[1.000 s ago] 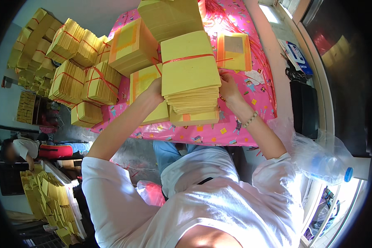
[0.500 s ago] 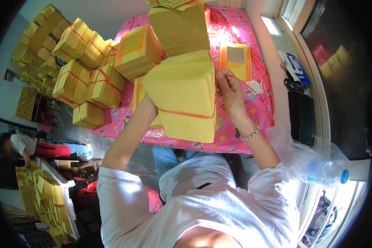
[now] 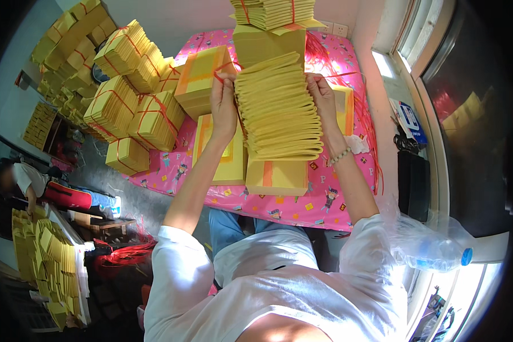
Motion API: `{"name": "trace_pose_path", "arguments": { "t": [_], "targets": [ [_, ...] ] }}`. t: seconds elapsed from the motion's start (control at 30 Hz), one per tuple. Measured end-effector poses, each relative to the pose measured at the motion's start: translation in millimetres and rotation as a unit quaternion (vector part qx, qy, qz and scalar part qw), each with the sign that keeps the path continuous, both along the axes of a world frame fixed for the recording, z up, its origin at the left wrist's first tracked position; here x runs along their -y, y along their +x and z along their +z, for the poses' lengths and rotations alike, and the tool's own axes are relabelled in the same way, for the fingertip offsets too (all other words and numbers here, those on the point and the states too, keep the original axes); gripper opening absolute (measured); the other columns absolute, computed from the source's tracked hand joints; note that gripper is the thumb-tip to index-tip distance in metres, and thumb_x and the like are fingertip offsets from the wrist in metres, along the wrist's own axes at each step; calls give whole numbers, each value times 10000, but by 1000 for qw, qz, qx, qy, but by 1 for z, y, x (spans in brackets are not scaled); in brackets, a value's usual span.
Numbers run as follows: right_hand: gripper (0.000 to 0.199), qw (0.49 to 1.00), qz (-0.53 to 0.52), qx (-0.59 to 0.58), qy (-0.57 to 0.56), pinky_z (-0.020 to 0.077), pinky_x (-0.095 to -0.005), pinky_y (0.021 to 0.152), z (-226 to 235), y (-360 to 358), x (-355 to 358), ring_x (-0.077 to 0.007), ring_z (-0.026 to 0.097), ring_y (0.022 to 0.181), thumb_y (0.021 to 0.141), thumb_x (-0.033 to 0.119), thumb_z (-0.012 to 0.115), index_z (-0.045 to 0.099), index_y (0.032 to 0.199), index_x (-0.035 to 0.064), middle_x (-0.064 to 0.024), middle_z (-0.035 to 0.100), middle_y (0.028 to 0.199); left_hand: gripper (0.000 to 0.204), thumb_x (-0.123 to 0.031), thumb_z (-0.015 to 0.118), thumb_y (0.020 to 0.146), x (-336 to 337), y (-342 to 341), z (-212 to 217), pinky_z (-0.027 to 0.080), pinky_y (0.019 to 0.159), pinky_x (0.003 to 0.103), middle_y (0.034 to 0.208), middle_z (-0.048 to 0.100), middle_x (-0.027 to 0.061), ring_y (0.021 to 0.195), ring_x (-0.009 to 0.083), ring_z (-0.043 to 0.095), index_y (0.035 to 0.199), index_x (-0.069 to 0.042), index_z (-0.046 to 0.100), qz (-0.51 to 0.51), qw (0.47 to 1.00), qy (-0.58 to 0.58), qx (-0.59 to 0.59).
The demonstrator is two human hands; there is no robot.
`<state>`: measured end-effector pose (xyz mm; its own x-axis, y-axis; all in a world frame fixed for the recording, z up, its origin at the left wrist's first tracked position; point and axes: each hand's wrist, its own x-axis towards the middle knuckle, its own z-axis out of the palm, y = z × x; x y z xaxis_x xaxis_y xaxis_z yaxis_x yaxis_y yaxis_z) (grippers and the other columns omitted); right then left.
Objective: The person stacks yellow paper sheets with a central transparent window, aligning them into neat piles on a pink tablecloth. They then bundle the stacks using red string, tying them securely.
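Observation:
A thick stack of yellow paper envelopes (image 3: 278,114) stands between my hands, its rounded folded edges toward me. It rests on a yellow box (image 3: 276,179) with an orange strip. At the stack's upper left, my left hand (image 3: 224,108) is closed, pinching a red plastic string (image 3: 227,66). My right hand (image 3: 324,102), with a beaded bracelet on the wrist, is closed at the upper right side, where a red string end (image 3: 343,74) sticks out past the fingers. How the string runs behind the stack is hidden.
Yellow boxes (image 3: 202,77) and another tied stack (image 3: 273,12) stand around on a pink patterned table cover (image 3: 325,196). String-tied bundles (image 3: 157,122) pile up at left. Loose red strings (image 3: 366,131) lie at right, near a plastic bottle (image 3: 439,256). Another person (image 3: 51,191) works at far left.
The stack has turned from its flat face to its folded edges. My left hand came out from under it to the upper left side, now with red string.

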<state>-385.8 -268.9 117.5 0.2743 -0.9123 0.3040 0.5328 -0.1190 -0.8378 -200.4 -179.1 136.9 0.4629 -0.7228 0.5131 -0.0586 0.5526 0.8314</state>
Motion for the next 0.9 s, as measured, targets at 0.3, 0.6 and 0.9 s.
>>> {"name": "trace_pose_path", "arguments": {
  "t": [0.3,0.6,0.9],
  "targets": [
    [211,990,-12,-124,68,264,-168,441,-25,-16,-24,5,371,530,941,349,581,636,972,147,101,487,691,191,-102,298,1021,-53,-22,-34,230,1121,444,1001,639,109,1042,212,580,973,-47,474,-7,989,-89,120],
    [225,992,40,31,116,419,-168,544,-9,8,-4,-7,518,639,953,306,563,600,1094,134,86,581,779,200,-93,311,1019,-26,-13,12,397,1013,396,951,660,119,946,205,626,998,-1,487,16,973,-104,205],
    [201,980,191,-27,39,507,-234,729,-53,-12,5,-89,616,820,947,199,578,637,1026,24,-20,658,924,202,-79,385,981,-80,-14,-26,465,778,347,937,649,124,839,286,615,974,-34,581,54,934,-58,348]
  ]
}}
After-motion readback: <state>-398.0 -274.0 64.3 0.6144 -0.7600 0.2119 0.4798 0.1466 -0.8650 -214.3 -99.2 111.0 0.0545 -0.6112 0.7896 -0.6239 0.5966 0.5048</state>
